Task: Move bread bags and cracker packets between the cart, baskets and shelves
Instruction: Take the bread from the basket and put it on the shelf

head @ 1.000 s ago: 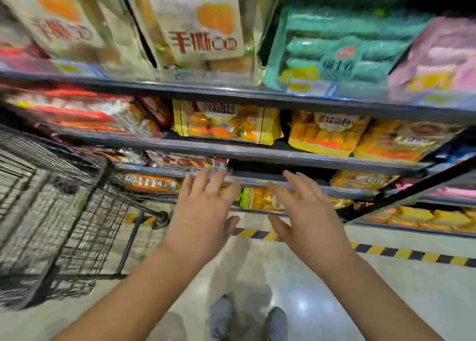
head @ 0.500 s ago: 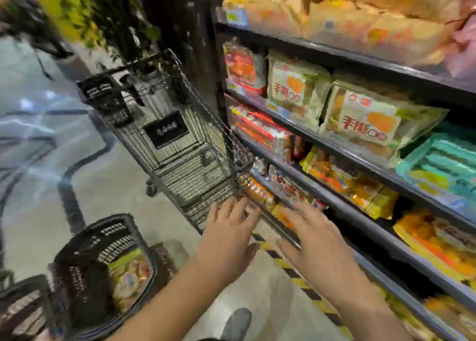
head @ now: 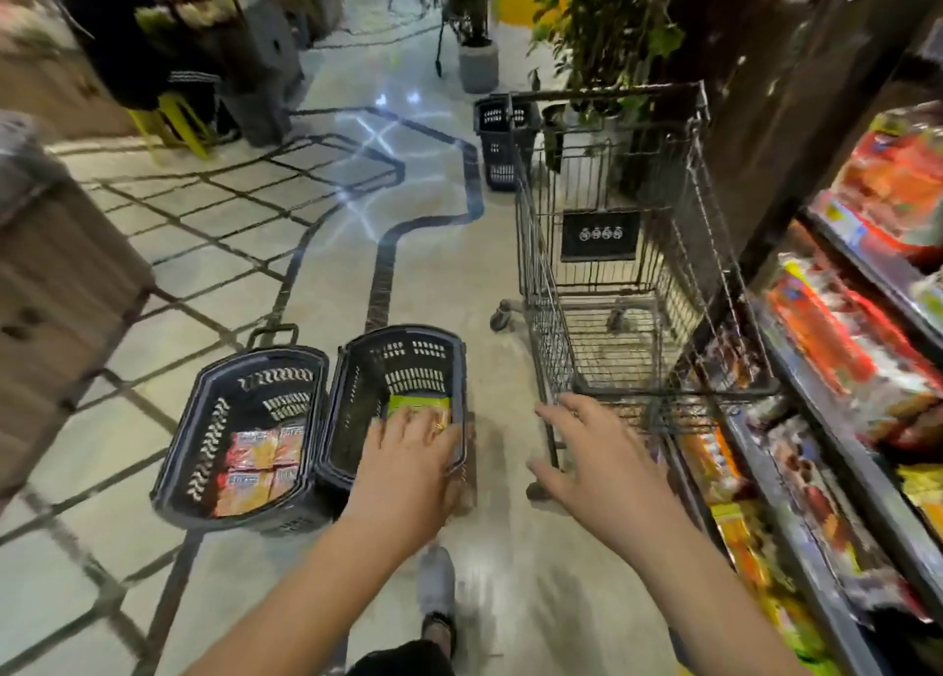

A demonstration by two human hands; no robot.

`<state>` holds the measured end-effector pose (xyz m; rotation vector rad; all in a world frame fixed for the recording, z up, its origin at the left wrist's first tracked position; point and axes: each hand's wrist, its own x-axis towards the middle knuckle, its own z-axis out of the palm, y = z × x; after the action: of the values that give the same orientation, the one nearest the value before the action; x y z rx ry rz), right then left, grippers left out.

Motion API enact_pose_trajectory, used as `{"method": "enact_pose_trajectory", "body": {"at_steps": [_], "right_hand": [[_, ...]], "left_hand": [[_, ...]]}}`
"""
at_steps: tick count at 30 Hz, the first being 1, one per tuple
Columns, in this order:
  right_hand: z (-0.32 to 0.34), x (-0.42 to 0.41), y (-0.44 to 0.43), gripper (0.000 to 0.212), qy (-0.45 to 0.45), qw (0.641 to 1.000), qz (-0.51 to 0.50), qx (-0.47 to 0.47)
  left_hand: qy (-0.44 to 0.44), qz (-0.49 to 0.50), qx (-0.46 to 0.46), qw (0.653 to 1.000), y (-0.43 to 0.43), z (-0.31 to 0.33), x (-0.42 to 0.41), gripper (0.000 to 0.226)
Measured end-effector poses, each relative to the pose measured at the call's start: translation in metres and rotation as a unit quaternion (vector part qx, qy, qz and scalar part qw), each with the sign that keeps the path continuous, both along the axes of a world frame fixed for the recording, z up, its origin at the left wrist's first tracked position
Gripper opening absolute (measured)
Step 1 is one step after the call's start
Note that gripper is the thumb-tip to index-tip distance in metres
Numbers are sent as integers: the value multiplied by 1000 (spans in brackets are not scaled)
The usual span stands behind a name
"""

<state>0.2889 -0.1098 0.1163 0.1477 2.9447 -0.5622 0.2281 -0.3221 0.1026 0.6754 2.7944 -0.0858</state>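
Observation:
Two black plastic baskets stand side by side on the floor. The left basket point(head: 204, 435) holds several orange-red cracker packets point(head: 257, 463). In the right basket point(head: 357, 389) lies a green-topped packet point(head: 416, 404). My left hand point(head: 408, 463) hovers over the right basket's near rim, fingers spread, holding nothing. My right hand point(head: 597, 451) is open in the air beside the near left corner of the wire cart point(head: 541, 318), which looks empty. Shelves point(head: 837, 471) on the right carry bagged bread and snack packs.
A third black basket point(head: 502, 139) stands on the floor beyond the cart, next to potted plants point(head: 479, 63). A wooden counter point(head: 46, 287) runs along the left. My shoes point(head: 436, 588) are on the floor below my hands.
My view has swung left from the shelves to the floor, bringing both baskets and the whole cart into sight. Both hands have stayed open and empty, now over the baskets and cart corner.

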Motion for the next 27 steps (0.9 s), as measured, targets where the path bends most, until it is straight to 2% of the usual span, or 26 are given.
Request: {"method": "enact_pose_trajectory", "body": {"at_steps": [6, 17, 21, 27], "right_hand": [[-11, -125, -49, 62, -41, 995, 95, 14], [-56, -314, -102, 58, -112, 969, 201, 85], [-73, -369, -111, 61, -127, 953, 257, 94], [-116, -450, -113, 57, -144, 919, 352, 102]], "left_hand": [[-33, 91, 12, 995, -49, -22, -87, 69], [-75, 142, 32, 987, -104, -63, -230, 62], [-118, 212, 34, 969, -113, -89, -258, 63], [-140, 301, 12, 943, -109, -110, -287, 65]]}}
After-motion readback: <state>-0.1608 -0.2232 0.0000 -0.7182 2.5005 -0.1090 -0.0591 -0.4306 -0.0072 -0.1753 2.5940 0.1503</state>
